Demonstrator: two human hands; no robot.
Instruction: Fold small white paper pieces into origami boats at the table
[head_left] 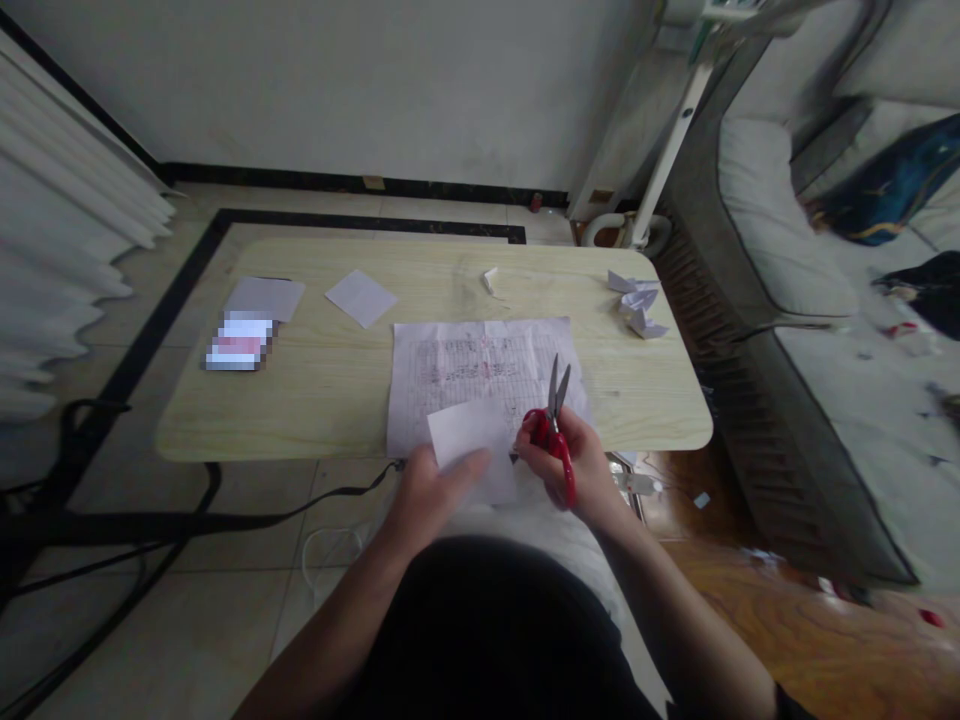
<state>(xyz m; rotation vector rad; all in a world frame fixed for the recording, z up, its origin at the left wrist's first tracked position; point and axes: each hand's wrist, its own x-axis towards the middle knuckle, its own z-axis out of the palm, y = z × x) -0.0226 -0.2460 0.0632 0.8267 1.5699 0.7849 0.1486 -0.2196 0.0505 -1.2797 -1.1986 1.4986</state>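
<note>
My left hand (435, 492) is closed on a small white sheet of paper (474, 428), thumb on top, at the table's near edge. In my right hand (577, 470) is a pair of red-handled scissors (556, 420), blades slightly apart and pointing away from me. The sheet's right edge lies close to the right fingers; I cannot tell whether they touch it. Beneath both hands, a larger printed sheet (480, 350) with creases and pinkish marks lies flat on the table.
On the pale wooden table (315, 400) lie a square of paper (361, 298), a paper stack (266, 298), a blurred-out phone-like object (240, 342), a small folded scrap (490, 280) and several folded paper pieces (637, 302). A grey sofa (847, 400) stands right.
</note>
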